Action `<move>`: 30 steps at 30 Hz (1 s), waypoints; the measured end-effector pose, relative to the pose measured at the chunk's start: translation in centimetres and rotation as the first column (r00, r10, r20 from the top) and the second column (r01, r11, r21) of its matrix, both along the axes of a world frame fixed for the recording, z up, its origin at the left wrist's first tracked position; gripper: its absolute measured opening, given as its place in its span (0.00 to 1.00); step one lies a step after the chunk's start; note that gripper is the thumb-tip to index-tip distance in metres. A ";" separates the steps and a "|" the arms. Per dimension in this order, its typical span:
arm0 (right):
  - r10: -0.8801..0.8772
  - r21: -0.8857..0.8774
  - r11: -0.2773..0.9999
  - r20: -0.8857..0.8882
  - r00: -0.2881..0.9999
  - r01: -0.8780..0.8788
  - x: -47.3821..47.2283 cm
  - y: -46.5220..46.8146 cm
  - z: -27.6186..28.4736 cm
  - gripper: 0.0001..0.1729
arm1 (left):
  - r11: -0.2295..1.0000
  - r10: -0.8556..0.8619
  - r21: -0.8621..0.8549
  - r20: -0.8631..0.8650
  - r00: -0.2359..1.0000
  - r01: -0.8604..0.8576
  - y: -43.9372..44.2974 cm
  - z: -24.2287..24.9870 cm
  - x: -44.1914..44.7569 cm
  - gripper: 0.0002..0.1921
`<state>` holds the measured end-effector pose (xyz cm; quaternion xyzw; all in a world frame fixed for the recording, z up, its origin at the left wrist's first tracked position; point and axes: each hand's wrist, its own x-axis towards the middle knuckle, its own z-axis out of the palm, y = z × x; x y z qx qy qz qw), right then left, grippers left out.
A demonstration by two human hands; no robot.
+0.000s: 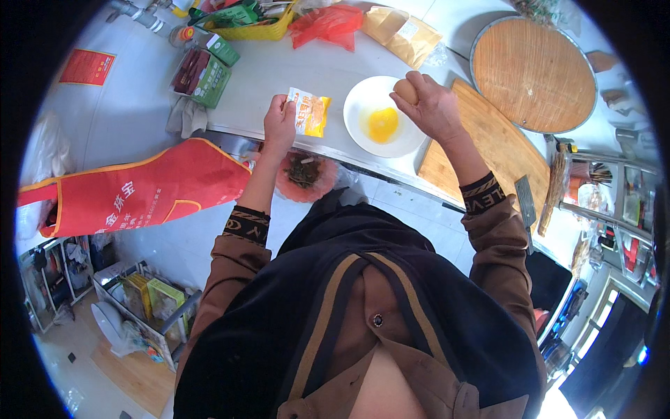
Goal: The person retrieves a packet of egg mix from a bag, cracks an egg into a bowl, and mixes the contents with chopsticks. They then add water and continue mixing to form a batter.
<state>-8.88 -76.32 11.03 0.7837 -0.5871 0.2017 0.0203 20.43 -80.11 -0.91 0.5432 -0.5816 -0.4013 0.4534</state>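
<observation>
My right hand [432, 107] grips a brown egg [406, 92] above the right rim of a white bowl [359, 137]. Inside the bowl lies raw egg [383, 124], a yellow yolk in a little clear white. To the left of the bowl, my left hand [280, 123] pinches the edge of a small printed packet [310, 112], white with orange and yellow. The packet is over the grey countertop [272, 68]; whether it touches the surface I cannot tell. Fingers hide part of the egg, so any crack on its far side is out of sight.
A wooden cutting board [492, 141] lies right of the bowl, with a cleaver [525, 201] by its near edge. Behind it is a round slatted lid [534, 73]. A red bag [324, 26], a yellow basket [251, 31] and green boxes [212, 81] line the back. A red apron [141, 188] hangs left.
</observation>
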 end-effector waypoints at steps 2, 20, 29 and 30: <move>0.043 -0.102 0.994 0.021 0.999 -0.041 -0.2 -0.2 0.7 0.21 | 1.000 -0.002 -0.003 -0.027 1.000 0.002 0.5 0.4 -0.2 0.08; 0.172 -0.294 0.937 -0.082 0.982 -0.189 -0.6 -0.6 7.7 0.17 | 0.976 0.207 -0.043 0.467 0.859 -0.212 -0.7 -7.2 -0.8 0.20; 0.133 0.028 0.991 -0.035 0.991 -0.132 -1.3 -0.3 -1.0 0.19 | 0.967 0.248 -0.066 0.442 0.862 -0.244 17.1 -6.9 4.7 0.22; 0.138 0.057 0.989 -0.044 0.989 -0.136 -1.2 -0.1 -1.2 0.19 | 0.957 0.255 0.012 0.444 0.859 -0.290 20.2 -7.6 5.9 0.22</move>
